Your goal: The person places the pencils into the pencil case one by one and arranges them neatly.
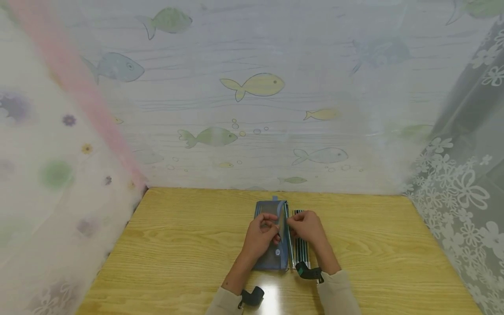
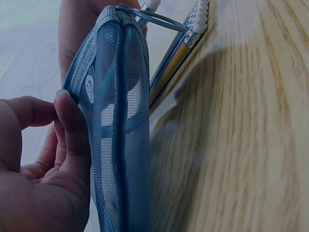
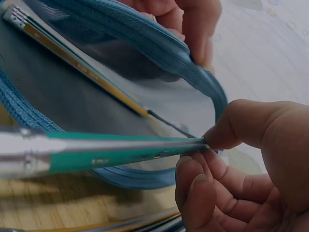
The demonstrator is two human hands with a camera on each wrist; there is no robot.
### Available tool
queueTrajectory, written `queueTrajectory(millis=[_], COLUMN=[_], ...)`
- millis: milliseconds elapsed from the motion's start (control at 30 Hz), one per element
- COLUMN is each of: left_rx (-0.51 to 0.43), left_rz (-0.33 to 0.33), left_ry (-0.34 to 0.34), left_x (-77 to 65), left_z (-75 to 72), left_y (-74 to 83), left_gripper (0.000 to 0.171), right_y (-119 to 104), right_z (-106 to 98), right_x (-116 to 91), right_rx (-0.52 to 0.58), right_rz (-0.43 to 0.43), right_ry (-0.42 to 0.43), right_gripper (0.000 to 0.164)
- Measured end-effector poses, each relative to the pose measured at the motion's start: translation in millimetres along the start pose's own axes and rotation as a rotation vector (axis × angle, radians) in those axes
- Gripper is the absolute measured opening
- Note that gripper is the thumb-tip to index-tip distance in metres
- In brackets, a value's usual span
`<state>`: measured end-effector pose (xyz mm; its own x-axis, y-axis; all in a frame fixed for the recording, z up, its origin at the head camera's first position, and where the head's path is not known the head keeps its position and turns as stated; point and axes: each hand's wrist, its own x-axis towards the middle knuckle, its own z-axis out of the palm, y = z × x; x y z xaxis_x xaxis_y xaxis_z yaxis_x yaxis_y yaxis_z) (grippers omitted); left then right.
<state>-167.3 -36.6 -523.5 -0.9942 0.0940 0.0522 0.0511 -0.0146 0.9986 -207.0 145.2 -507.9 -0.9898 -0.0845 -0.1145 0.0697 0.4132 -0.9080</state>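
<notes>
Green pencil, one, is pinched by right fingers, one pouch by left fingers.

A: Wood-grain table in front, hangings on three sides, and it has the feel of a corner in a home!

B: Look at that back sheet: cartoon fish and bubbles, pure child's-room stuff!

A: Blossoms dotting the left, a pink band slanting down the join, white lacy flowers on the sheer drape at right!

B: Pencils and a mesh pouch on the wood, so desk-like, too. Real home or curtained-off booth, though? Can't tell from here!
</notes>
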Motion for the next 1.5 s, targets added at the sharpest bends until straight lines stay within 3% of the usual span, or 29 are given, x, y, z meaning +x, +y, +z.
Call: queueTrajectory(millis=[567,1100,1367,1500], left_rx=[0.0,-0.012,-0.007,-0.005], left_rz=[-0.005,0.003,0.007,0.005], left_ry=[-0.004,0.002,0.002,0.005], left_x=[-1.5,-1.9,-2.6,-2.7], left_z=[1.7,3.5,3.2,3.0], left_y=[1.1,1.4,1.1,1.3], left_gripper=[0.026,0.027,0.026,0.027], right_y=[-5.4,-6.9,-5.7,-2.4], right_z=[8.3,13.0,7.6,1.9], right_x=[-1.4,-5.3,-6.0,-4.0], right_rx=[0.073,0.091,0.029,-0.07], right_rz=[0.096,0.044,0.019,-0.041], right_ry=[0.063,0.049,0.062,0.093], right_gripper=[0.023,0.021,0.022,0.018])
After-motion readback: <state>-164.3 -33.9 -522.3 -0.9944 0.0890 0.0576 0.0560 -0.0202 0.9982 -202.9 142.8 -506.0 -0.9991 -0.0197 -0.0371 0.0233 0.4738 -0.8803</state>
